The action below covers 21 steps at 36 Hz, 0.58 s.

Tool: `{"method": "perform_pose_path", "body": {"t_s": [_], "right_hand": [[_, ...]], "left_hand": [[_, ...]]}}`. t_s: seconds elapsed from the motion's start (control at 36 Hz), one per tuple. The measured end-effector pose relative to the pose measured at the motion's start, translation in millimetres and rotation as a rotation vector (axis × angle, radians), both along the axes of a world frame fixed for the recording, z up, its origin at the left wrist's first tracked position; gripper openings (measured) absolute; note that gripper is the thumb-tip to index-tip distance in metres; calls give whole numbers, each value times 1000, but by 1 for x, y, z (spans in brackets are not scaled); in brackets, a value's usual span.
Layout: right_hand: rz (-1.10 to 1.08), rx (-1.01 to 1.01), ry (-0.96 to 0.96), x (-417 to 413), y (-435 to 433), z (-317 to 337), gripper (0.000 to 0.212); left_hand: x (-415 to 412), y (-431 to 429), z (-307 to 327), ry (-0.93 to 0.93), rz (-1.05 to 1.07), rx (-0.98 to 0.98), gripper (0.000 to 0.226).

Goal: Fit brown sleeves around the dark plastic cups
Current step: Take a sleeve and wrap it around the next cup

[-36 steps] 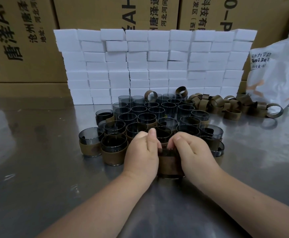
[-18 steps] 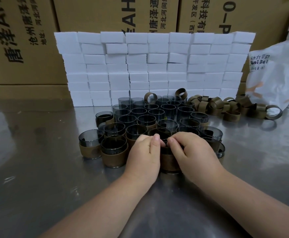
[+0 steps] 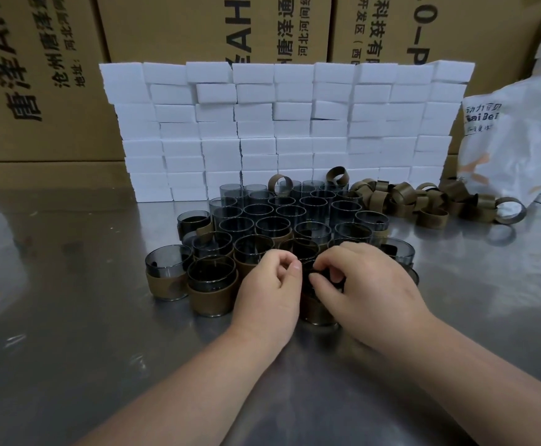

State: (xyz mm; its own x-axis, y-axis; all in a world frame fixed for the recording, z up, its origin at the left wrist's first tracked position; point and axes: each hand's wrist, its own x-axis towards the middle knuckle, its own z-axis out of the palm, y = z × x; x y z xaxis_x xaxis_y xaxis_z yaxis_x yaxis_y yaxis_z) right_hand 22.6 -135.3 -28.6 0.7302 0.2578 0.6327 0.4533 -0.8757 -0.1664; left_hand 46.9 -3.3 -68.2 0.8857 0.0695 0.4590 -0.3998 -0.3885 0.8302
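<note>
A dark plastic cup with a brown sleeve (image 3: 314, 309) stands on the steel table at the front of a cluster of cups. My left hand (image 3: 267, 292) and my right hand (image 3: 364, 292) flank it, fingers curled over its rim, and they hide most of it. Two sleeved cups (image 3: 211, 292) (image 3: 165, 278) stand just to the left. Behind them are several dark cups (image 3: 272, 225), some sleeved, some bare. A pile of loose brown sleeves (image 3: 423, 201) lies at the back right.
A wall of stacked white foam blocks (image 3: 282, 123) stands behind the cups, with cardboard boxes (image 3: 37, 75) behind it. A white plastic bag (image 3: 516, 140) sits at the right. Bare steel table (image 3: 69, 317) lies to the left and in front.
Both hands and the sleeved cup have moved away from me, up against the cluster. My fingers have shifted from the cup's sides up to its rim.
</note>
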Motion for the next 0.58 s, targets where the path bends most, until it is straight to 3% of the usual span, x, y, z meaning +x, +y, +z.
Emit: {"method": "perform_pose_path", "body": {"t_s": [0.14,0.36,0.5,0.58], "right_hand": [[30,-50,102,-8,4,1,30],[-1,-140,157,-9,2,3,24],[-3,61,176,-8,-3,17,13],[33,355,223,-4,-10,29,18]], "left_hand": [[4,2,-1,8,37,-5,15],[7,2,-3,58,33,-16,19],[7,3,-2,45,43,-71,26],[6,2,-2,36,15,-50,37]]}}
